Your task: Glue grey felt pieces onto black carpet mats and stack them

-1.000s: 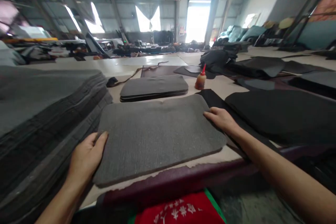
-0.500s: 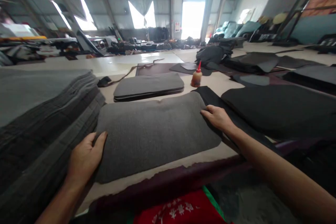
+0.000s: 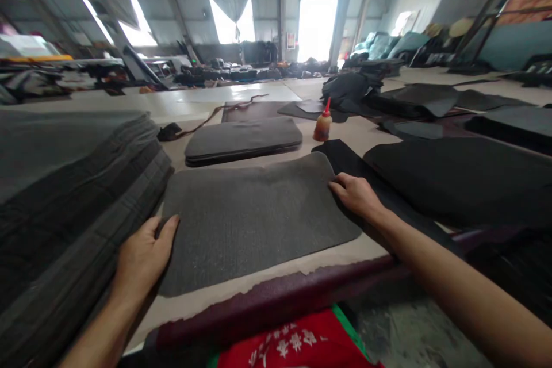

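Observation:
A dark grey rectangular fabric panel [image 3: 259, 224] with rounded corners lies in front of me on the table. My left hand [image 3: 146, 253] grips its left edge, thumb on top and the other fingers tucked out of sight below. At the upper right edge, my right hand [image 3: 356, 192] pinches the same panel, its fingertips partly hidden. Just behind the panel lies a short stack of similar grey panels [image 3: 245, 138]. To the right of that stack stands a bottle [image 3: 322, 125] of amber liquid with a red pointed nozzle.
A tall pile of grey panels [image 3: 77, 184] rises close to my left hand. Black panels [image 3: 457, 178] lie to the right. Dark material is heaped [image 3: 349, 92] farther back. The table's front edge has a torn maroon covering [image 3: 267, 299].
The panel has settled slightly flatter, its left side shifting a little to the right along with my left hand. My right hand has barely moved.

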Tool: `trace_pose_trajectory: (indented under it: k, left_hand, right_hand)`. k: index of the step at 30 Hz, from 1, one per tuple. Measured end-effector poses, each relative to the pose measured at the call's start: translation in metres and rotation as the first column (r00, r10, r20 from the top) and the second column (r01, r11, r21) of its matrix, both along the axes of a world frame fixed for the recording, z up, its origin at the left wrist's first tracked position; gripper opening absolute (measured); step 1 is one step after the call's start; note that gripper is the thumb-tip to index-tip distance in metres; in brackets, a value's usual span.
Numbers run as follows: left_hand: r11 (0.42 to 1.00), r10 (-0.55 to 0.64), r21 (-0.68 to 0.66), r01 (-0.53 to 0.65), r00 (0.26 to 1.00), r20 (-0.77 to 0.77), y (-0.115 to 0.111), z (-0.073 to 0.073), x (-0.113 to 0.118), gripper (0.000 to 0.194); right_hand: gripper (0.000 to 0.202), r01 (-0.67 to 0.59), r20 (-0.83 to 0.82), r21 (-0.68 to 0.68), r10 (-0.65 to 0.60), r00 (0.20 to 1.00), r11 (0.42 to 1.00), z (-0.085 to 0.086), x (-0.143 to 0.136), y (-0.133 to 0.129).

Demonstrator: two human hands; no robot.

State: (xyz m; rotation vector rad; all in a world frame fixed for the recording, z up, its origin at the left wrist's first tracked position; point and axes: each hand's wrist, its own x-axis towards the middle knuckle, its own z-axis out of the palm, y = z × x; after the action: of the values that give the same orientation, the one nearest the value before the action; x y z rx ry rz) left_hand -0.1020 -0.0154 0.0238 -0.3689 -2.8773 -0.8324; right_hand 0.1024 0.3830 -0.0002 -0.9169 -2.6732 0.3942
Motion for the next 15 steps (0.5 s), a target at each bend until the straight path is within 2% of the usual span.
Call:
trace_pose_trajectory:
  k: [11, 15]
  left_hand:
    - [1.0, 0.017, 0.0, -0.017, 0.999, 0.042, -0.004, -0.008, -0.007, 0.041]
    - [0.999, 0.033, -0.027, -0.03, 0.996, 0.087, -0.006, -0.011, -0.01, 0.046]
  right_hand:
    - [0.02, 0.012, 0.096, 0.051, -0.017, 0.995, 0.999, 0.0, -0.003, -0.003]
    - [0.027, 0.07, 0.127, 0.076, -0.08, 0.989, 0.995, 0.0, -0.001, -0.01]
